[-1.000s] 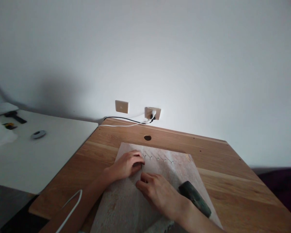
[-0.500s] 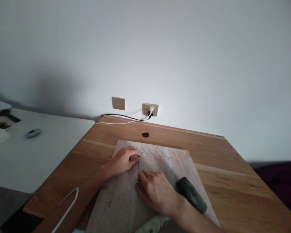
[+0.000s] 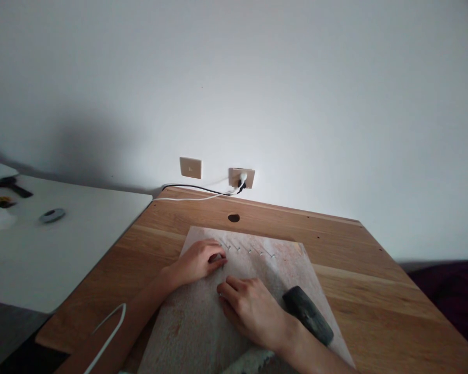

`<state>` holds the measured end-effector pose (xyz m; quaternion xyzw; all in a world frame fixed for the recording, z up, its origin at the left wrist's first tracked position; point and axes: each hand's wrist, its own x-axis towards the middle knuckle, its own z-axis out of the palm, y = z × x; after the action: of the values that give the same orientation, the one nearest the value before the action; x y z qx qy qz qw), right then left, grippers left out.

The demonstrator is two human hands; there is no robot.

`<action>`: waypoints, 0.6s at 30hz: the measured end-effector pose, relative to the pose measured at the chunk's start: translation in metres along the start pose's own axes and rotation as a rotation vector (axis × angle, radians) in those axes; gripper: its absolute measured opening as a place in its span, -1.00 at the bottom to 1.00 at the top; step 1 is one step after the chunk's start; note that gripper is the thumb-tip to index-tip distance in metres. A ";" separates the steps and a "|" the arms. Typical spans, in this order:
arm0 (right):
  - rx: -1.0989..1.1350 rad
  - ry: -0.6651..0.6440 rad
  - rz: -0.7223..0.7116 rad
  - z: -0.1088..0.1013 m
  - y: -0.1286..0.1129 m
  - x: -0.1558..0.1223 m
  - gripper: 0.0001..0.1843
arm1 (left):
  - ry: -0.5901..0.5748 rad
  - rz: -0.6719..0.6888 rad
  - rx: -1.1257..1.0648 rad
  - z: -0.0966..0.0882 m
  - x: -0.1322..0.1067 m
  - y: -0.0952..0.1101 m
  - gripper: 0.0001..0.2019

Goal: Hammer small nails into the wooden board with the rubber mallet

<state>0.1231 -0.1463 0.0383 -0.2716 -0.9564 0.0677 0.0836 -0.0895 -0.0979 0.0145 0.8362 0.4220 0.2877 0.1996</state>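
Wooden desk (image 3: 374,296), lower frame, supports a board (image 3: 191,317). Left hand (image 3: 197,261) curls beside the nail row (image 3: 250,251) just below frame centre, grip not determinable; right hand (image 3: 253,310), lower, pinches a small shiny piece (image 3: 220,294).

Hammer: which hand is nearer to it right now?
Right. The right hand is just left of the hammer's dark head; the left hand is farther left and higher up the board, near the row of nails.
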 end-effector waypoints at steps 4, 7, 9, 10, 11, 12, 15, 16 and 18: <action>-0.006 0.017 0.068 0.003 0.001 0.001 -0.88 | -0.011 -0.005 0.003 0.001 0.000 0.000 -0.86; -0.006 0.028 0.108 0.003 0.001 0.002 -0.84 | -0.026 -0.004 0.012 0.000 0.000 0.002 -0.89; 0.020 0.037 0.114 0.001 0.001 0.002 -0.88 | -0.034 -0.002 0.015 -0.001 0.000 0.005 -0.89; 0.039 0.037 0.109 -0.001 0.000 0.003 -0.90 | -0.037 -0.001 0.014 -0.002 0.000 0.006 -0.89; 0.056 0.033 0.098 -0.003 -0.001 0.003 -0.90 | -0.041 0.001 0.012 -0.002 -0.001 0.006 -0.89; 0.067 0.025 0.084 -0.005 -0.001 0.003 -0.88 | -0.045 0.005 0.009 -0.003 -0.001 0.007 -0.89; 0.066 -0.014 0.040 -0.009 -0.002 0.003 -0.84 | -0.054 0.014 0.010 -0.003 -0.001 0.007 -0.89; 0.061 -0.024 0.032 -0.009 -0.002 0.003 -0.84 | -0.054 0.015 0.012 -0.003 -0.001 0.007 -0.89; 0.060 -0.034 0.015 -0.008 -0.001 0.002 -0.84 | -0.048 0.015 0.013 -0.002 0.000 0.006 -0.90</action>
<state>0.1221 -0.1456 0.0467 -0.2749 -0.9531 0.1016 0.0751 -0.0878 -0.1014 0.0194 0.8474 0.4124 0.2663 0.2023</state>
